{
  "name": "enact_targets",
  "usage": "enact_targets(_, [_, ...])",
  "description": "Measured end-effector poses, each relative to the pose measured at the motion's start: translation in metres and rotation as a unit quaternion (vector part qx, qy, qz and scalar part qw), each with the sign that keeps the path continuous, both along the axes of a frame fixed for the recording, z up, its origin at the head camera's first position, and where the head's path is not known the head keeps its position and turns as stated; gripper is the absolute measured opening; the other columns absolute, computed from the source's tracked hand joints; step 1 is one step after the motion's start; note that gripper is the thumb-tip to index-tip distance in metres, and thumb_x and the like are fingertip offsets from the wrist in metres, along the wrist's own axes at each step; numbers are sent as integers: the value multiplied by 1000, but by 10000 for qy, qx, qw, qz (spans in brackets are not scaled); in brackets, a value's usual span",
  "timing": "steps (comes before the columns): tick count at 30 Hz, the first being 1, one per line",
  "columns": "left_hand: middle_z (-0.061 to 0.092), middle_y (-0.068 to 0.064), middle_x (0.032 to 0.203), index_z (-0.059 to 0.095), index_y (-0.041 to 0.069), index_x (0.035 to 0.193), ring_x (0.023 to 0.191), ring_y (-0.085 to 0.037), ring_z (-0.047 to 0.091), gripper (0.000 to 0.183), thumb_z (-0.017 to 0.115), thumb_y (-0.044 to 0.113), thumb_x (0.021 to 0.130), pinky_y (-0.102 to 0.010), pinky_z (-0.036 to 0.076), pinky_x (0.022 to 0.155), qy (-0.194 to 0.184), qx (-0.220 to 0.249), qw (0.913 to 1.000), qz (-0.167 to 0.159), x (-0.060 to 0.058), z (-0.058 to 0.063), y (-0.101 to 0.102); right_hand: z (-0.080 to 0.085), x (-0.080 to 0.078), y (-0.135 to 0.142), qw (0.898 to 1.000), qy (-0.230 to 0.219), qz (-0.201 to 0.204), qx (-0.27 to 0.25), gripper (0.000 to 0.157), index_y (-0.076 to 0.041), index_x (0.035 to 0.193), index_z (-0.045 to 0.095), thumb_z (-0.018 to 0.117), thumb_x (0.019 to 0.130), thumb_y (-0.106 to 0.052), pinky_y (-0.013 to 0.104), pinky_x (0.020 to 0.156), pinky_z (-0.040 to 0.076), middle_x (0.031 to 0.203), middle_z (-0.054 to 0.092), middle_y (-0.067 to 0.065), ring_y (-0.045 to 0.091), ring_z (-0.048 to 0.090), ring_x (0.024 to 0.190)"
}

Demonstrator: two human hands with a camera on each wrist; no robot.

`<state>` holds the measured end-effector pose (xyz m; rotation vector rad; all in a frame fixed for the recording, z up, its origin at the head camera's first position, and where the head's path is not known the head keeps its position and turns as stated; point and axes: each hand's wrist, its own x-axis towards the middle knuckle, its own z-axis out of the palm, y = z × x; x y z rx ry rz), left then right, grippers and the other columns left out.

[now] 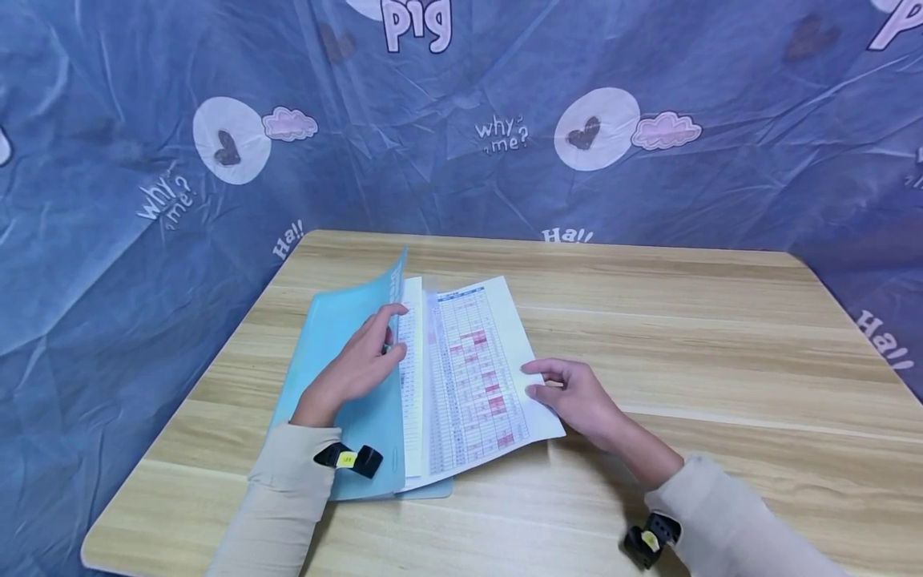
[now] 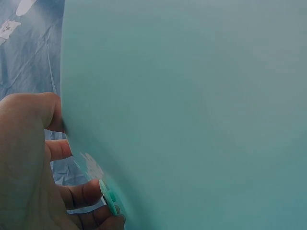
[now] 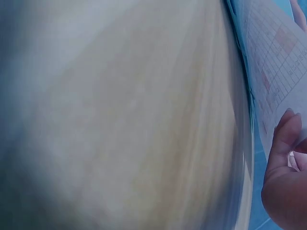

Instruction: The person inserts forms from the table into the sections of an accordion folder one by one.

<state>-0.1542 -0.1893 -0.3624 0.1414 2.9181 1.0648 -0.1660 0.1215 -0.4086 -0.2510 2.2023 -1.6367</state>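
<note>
A light blue plastic folder (image 1: 344, 316) lies partly open on the table, its front cover raised. My left hand (image 1: 353, 365) holds the free edge of this cover (image 2: 182, 105), fingers at its rim. A small green disc-like piece (image 2: 109, 197) shows at the fingertips in the left wrist view; I cannot tell whether it belongs to the folder. Printed sheets lie inside. My right hand (image 1: 573, 397) pinches the right edge of a white sheet (image 1: 479, 377) with a table grid and pink-red cells, thumb below and fingers above. The sheet's lower right corner (image 3: 288, 108) lifts.
The wood-grain table (image 1: 685, 320) stretches right of the folder and in front of it. A blue printed cloth (image 1: 433, 160) hangs behind and beside the table. Black wrist cameras sit on both sleeves (image 1: 288, 489).
</note>
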Motion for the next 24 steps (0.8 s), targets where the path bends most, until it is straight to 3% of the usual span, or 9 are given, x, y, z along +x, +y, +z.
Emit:
enact_targets(8, [43, -8, 99, 31, 19, 142, 89, -23, 46, 52, 46, 24, 92, -37, 37, 68, -26, -6, 10000, 50, -1, 1, 0, 0, 4, -1, 9996, 201, -208, 43, 34, -5, 120, 62, 62, 86, -3, 29, 67, 54, 111, 61, 17, 19, 66, 81])
enact_targets(24, [42, -7, 99, 30, 20, 142, 89, -23, 45, 52, 46, 23, 93, -36, 36, 69, -26, 1, 10000, 65, 0, 0, -1, 0, 12, -9, 9998, 112, -117, -124, 31, -4, 115, 63, 63, 85, -2, 28, 65, 53, 105, 65, 15, 18, 65, 77])
